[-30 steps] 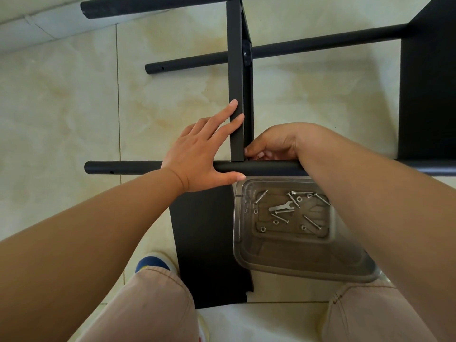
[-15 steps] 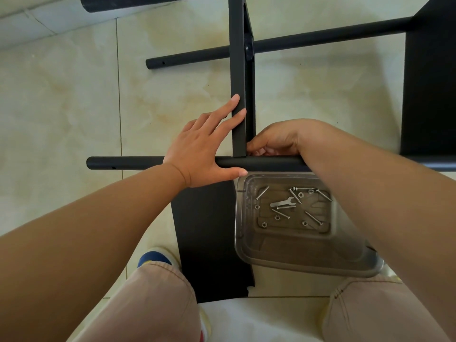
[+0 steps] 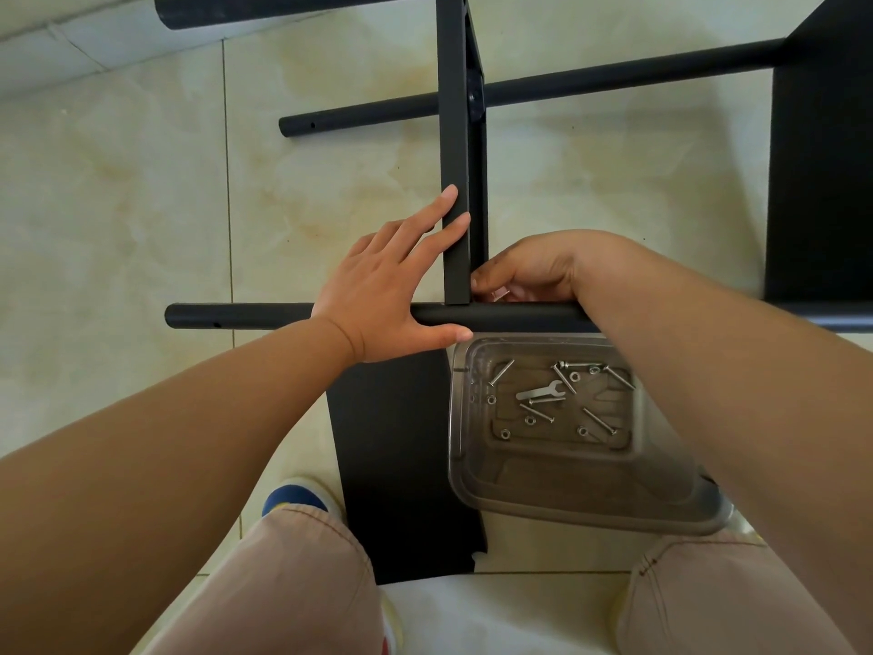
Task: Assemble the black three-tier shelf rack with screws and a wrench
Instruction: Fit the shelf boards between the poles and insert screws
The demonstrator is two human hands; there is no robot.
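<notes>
The black rack lies on its side on the tiled floor. Its near round tube [image 3: 236, 316] runs left to right, and an upright shelf panel [image 3: 456, 148] meets it edge-on at the middle. My left hand [image 3: 387, 295] lies flat with straight fingers against the panel's left face, thumb along the tube. My right hand [image 3: 529, 271] is curled at the joint on the panel's right side; its fingertips are hidden, so what they hold cannot be seen. A clear plastic tray [image 3: 581, 498] below the tube holds a small wrench [image 3: 538, 392], several screws and nuts.
A second tube [image 3: 368, 114] and a third [image 3: 283, 6] lie farther back. Another black shelf panel [image 3: 822, 158] stands at the right, and a loose black board [image 3: 401, 465] lies under the tray. My knees and a blue shoe [image 3: 293, 498] are at the bottom.
None beyond a slight shift of the camera; both hands stay at the joint of panel and tube.
</notes>
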